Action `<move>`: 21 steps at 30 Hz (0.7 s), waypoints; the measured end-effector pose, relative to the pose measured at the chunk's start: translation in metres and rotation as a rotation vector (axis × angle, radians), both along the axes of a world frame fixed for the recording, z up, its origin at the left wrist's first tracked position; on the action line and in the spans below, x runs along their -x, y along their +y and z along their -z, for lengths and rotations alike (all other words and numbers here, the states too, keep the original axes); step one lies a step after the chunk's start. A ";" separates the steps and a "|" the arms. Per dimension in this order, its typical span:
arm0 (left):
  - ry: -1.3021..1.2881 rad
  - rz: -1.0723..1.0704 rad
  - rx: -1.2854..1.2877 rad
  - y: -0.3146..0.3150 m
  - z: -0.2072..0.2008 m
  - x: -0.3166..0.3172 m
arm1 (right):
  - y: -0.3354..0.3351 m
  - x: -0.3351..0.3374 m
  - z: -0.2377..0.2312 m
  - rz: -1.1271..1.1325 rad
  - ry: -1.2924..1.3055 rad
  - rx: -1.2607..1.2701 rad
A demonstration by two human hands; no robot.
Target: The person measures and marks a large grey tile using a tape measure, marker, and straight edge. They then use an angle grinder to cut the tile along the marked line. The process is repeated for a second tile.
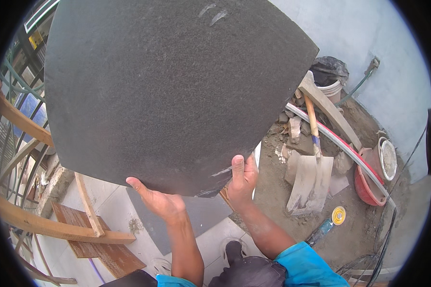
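Note:
A large dark grey tile (167,95) fills the upper middle of the view, raised off the floor and tilted. White scuffs mark its upper face and its lower right corner. My left hand (160,200) grips the lower edge, thumb on the face and fingers hidden behind. Near the lower right corner, my right hand (243,181) clasps the tile the same way, its thumb pointing up. Beneath it, a second grey tile (177,229) lies on the pale tiled floor in front of my feet.
To the right, on sandy ground, lie a shovel (311,184), an angle grinder (326,226), a long straightedge (330,138) and rubble (294,128). A red basin (365,186) and black cables (387,237) are farther right. Timber (57,227) and brown boards (88,239) lie left, beside railings.

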State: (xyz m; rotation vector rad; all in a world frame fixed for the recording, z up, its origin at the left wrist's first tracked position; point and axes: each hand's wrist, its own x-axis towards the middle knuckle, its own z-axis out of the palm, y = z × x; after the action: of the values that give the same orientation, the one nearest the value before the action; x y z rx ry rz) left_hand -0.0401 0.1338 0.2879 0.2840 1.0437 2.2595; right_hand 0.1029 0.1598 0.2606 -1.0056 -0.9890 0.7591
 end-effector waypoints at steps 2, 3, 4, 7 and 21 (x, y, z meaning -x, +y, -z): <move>0.017 -0.013 -0.006 -0.006 0.009 0.045 | -0.008 -0.031 -0.030 0.039 -0.338 -0.047; 0.027 0.007 0.012 -0.018 0.015 0.063 | -0.003 -0.063 -0.054 0.272 -0.532 -0.168; 0.033 0.021 0.050 -0.032 0.025 0.074 | 0.001 -0.084 -0.080 0.457 -0.588 -0.255; 0.049 0.058 0.181 -0.069 0.060 0.101 | 0.015 -0.078 -0.128 0.266 -0.756 -0.267; 0.201 0.077 1.186 -0.167 0.202 0.101 | -0.054 -0.085 0.135 -0.269 -0.456 0.750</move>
State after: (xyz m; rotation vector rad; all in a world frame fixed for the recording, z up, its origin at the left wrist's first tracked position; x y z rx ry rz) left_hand -0.1407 -0.0334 0.0858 0.0248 2.1891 1.2239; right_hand 0.1880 0.1059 0.1258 -1.7708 -1.2771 1.2009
